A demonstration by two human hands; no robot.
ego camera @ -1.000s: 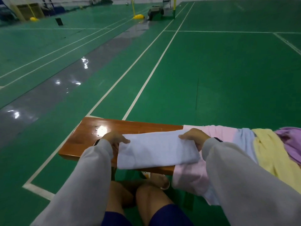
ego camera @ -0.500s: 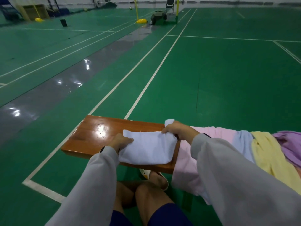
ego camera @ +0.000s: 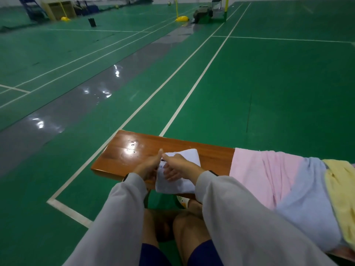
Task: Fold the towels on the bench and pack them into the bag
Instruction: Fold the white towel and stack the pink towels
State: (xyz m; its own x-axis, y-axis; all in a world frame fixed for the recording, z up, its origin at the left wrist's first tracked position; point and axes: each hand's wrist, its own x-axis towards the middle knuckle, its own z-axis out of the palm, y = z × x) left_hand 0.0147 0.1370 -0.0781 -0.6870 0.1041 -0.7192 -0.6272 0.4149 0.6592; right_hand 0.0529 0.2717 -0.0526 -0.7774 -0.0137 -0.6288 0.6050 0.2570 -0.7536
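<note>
A small white towel (ego camera: pixel 189 157), folded narrow, lies on the brown wooden bench (ego camera: pixel 134 150) near its left end. My left hand (ego camera: pixel 148 167) grips the towel's left edge, thumb up. My right hand (ego camera: pixel 177 166) lies on top of the towel, thumb at the same edge and fingers curled round the cloth. The two hands touch each other. To the right, a pink towel (ego camera: pixel 259 173), a pale blue towel (ego camera: pixel 307 198) and a yellow towel (ego camera: pixel 342 189) drape unfolded over the bench. No bag is in view.
The bench stands on a green sports court with white lines (ego camera: pixel 192 89). My bare knees (ego camera: pixel 184 223) are below the bench's near edge. Far off stand yellow post bases (ego camera: pixel 181 18), a dark bag (ego camera: pixel 202 13) and a small black object (ego camera: pixel 92 22).
My right hand has carried the towel's right end leftward over to the left hand, folding the white towel narrower. The two hands have come together.
</note>
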